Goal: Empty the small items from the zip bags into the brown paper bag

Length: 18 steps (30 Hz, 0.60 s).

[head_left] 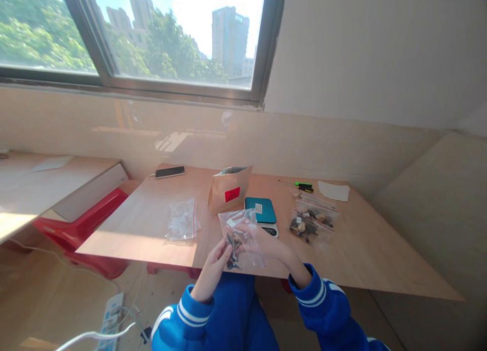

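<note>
In front of me, near the table's front edge, is a clear zip-lock bag (pixel 254 257) with dark, dried-looking pieces (pixel 233 262) in its lower part. My left hand (pixel 216 257) grips its left side, thumb and fingers closed on the plastic. My right hand (pixel 268 244) comes in from the right with fingers curled at the bag; clear plastic lies over them, and whether they are inside or behind it I cannot tell. Just beyond stands a kraft paper pouch (pixel 218 196) with a red label, its top open. Beside it lies a scale with a teal top (pixel 268 211), partly covered by the bag.
Several flat clear bags (pixel 181 220) lie on the left of the table. To the right are filled zip-lock bags (pixel 304 228), a green-and-black screwdriver (pixel 303 184) and white paper (pixel 335 191). A phone (pixel 170 172) lies at the back left. A red stool (pixel 83 219) stands left of the table.
</note>
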Available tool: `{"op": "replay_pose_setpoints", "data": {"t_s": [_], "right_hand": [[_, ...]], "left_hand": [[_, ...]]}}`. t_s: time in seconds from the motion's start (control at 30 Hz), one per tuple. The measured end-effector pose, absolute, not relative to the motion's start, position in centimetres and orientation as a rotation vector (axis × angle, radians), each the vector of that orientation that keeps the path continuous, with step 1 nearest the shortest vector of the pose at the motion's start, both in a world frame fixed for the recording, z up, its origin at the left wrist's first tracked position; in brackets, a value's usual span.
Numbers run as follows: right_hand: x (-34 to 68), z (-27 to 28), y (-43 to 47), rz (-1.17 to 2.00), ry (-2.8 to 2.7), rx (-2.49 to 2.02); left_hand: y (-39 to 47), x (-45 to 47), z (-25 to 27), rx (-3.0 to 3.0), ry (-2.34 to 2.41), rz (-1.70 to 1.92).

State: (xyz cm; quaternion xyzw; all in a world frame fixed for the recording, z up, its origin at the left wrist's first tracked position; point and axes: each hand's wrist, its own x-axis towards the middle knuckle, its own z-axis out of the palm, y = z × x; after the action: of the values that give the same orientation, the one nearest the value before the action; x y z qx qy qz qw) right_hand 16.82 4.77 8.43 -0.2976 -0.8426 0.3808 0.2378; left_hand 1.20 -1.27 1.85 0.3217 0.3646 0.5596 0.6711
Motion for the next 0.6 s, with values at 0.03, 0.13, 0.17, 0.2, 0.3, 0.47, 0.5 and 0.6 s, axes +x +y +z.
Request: {"op": "replay_pose_setpoints", "data": {"t_s": [0.03,0.13,0.17,0.2,0.3,0.47,0.5,0.6], "right_hand": [[16.9,8.4,4.8,1.047,-2.319,-0.814],[16.9,8.2,4.9,1.123,-2.302,-0.761],[17.0,8.1,4.9,1.160,-2.261,-0.745],[17.1,8.1,4.9,1.187,-2.210,-0.738],[17.3,8.2,4.9,1.207,-2.056,-0.771],[17.5,8.4,4.8,1.269,-1.955,-0.813],[17.4,8.4,4.8,1.280,-1.974,-0.816],[17.2,8.3,5.0,1.277,-2.051,-0.839]], "left_hand": [[-1.3,1.4,2.0,0.704,0.803,1.264],[-1.5,1.7,2.3,0.663,0.751,1.309],[-1.5,1.7,2.4,0.657,0.740,1.322],[-1.4,1.6,2.5,0.652,0.736,1.330],[-1.4,1.0,2.4,0.621,0.754,1.342],[-1.2,0.5,2.1,0.515,0.702,1.366],[-1.2,0.5,2.0,0.491,0.688,1.373],[-1.1,0.8,2.0,0.436,0.664,1.382]]}}
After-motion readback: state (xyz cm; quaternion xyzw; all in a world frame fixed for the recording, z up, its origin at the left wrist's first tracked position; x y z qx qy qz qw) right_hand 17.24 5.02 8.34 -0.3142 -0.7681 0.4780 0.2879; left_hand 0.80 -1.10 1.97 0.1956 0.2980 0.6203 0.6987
